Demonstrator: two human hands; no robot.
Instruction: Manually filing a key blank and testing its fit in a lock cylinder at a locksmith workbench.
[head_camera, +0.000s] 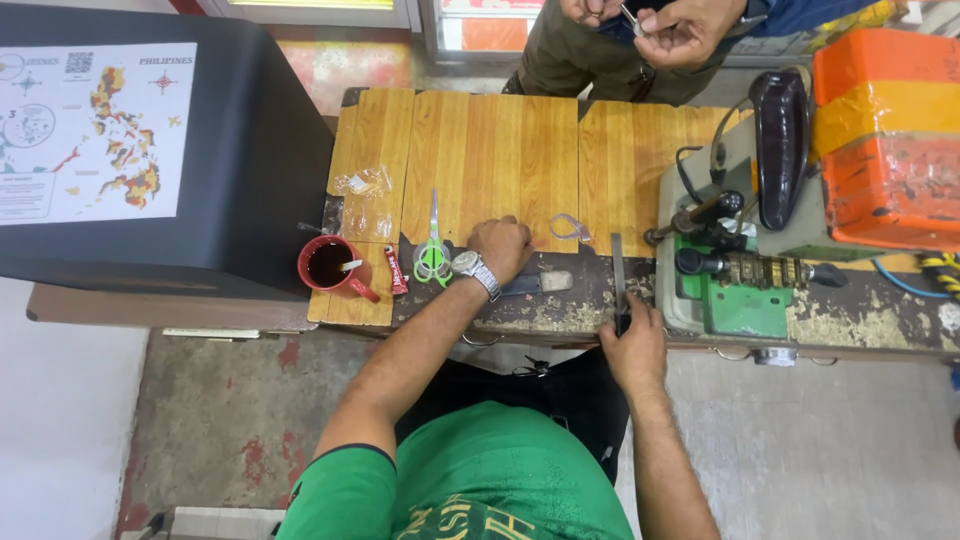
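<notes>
My left hand (500, 248), a metal wristwatch (472, 266) on its wrist, rests knuckles-up with curled fingers on the wooden workbench (500, 150). Nothing shows inside the fist. A flat grey metal piece (545, 283) lies just beside it on the worn front strip. My right hand (632, 345) sits at the bench's front edge, closed on the near end of a long dark file (617, 270) that points away from me. Green-handled scissors (432, 250) lie left of my left hand.
A green and grey key-cutting machine (740, 265) stands to the right, with an orange box (885, 130) behind it. A red mug (328, 265) of dark drink, a small red packet (397, 270) and clear bags (365, 195) lie left. Another person's hands (650, 25) hold small metal pieces across the bench.
</notes>
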